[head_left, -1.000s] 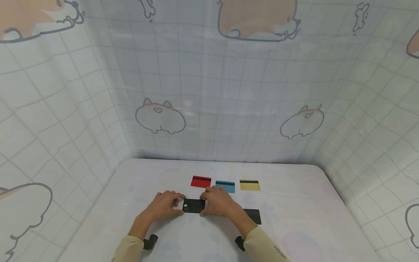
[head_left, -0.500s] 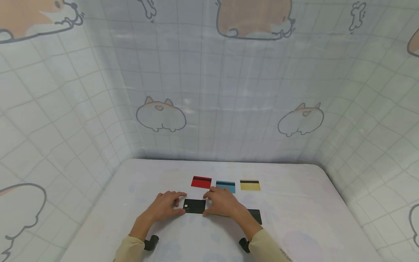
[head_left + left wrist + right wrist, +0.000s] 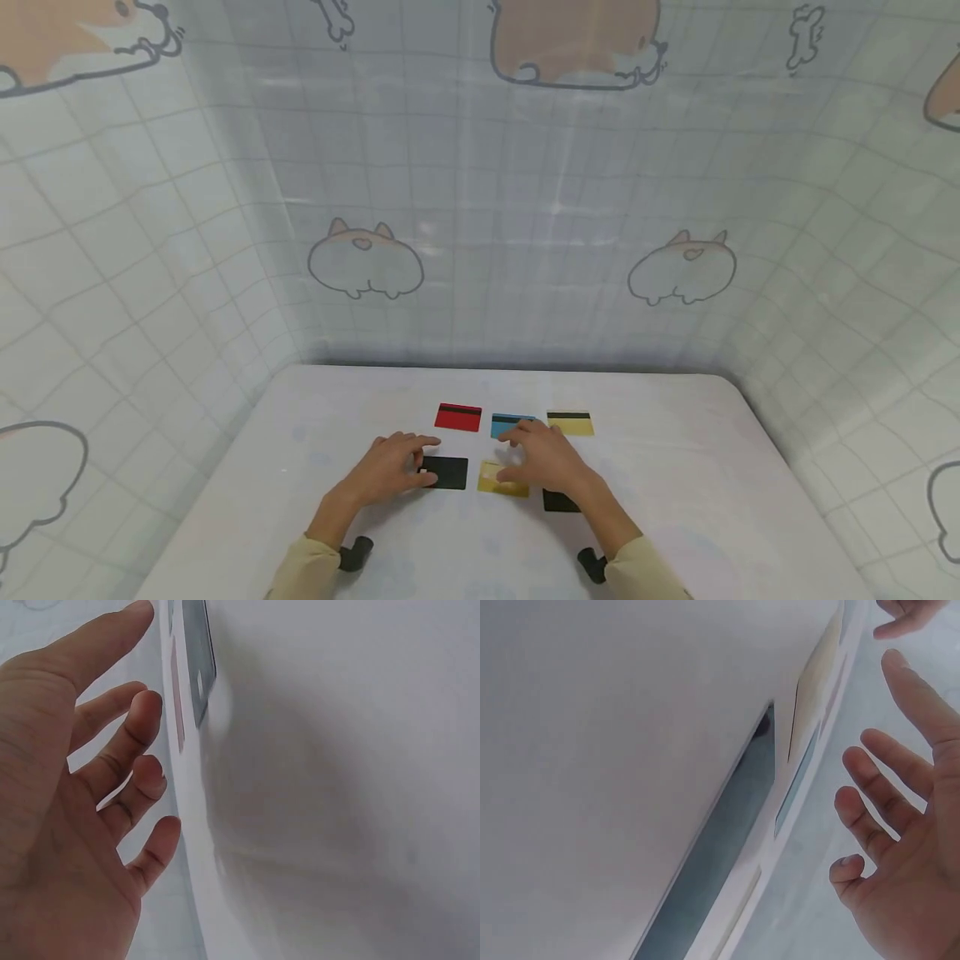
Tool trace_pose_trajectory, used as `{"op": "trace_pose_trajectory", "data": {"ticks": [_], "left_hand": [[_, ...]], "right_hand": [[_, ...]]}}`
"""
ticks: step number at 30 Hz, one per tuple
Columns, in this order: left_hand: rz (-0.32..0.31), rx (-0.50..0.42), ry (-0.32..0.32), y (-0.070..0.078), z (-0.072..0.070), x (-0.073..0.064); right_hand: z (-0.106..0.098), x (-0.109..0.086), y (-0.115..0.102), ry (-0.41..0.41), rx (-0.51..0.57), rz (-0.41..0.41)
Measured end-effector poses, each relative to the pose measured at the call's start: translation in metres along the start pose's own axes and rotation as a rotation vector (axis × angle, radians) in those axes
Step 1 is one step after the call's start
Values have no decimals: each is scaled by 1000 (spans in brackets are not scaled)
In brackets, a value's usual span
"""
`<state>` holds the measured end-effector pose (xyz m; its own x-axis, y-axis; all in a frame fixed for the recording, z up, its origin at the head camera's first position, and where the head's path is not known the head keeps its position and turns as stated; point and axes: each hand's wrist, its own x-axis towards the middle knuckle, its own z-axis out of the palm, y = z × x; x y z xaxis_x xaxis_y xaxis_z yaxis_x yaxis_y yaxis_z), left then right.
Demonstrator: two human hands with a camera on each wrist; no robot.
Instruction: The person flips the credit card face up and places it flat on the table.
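Note:
A black bank card (image 3: 450,472) lies flat on the white table, its left end partly behind my left hand (image 3: 386,468). That hand hovers with loosely bent fingers and thumb apart; in the left wrist view nothing is between them and the card (image 3: 196,664). Over the gold card (image 3: 506,483) hangs my right hand (image 3: 551,458), its fingers spread and holding nothing. A second dark card (image 3: 559,502) lies partly hidden below the right wrist; the right wrist view shows it (image 3: 720,855) on the table, apart from the right hand (image 3: 907,832).
Behind the hands lies a row of cards with dark stripes: red (image 3: 458,417), blue (image 3: 504,425), partly covered by right fingers, and yellow (image 3: 572,424). Cloth with a grid and dog drawings (image 3: 480,208) hangs around the table (image 3: 360,383) at the back and sides.
My right hand has moved right, away from the black card's edge, uncovering the gold card. My left hand has shifted slightly right, over the black card's left end. The cards stay in place.

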<state>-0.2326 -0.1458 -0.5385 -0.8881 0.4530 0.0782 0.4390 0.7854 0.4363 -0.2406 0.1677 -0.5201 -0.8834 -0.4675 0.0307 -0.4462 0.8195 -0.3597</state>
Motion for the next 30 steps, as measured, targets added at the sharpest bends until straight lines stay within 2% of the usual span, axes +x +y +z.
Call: {"op": "trace_pose_trajectory", "data": {"ticks": [7, 11, 18, 30], "left_hand": [[35, 24, -9, 13, 3, 3], [60, 23, -5, 19, 6, 3], [61, 76, 19, 30, 15, 8], [104, 110, 9, 63, 21, 10]], "right_hand": [[-10, -18, 14, 45, -3, 7], [-15, -30, 23, 51, 4, 56], [-20, -50, 35, 60, 7, 132], [-22, -78, 48, 27, 0, 237]]}}
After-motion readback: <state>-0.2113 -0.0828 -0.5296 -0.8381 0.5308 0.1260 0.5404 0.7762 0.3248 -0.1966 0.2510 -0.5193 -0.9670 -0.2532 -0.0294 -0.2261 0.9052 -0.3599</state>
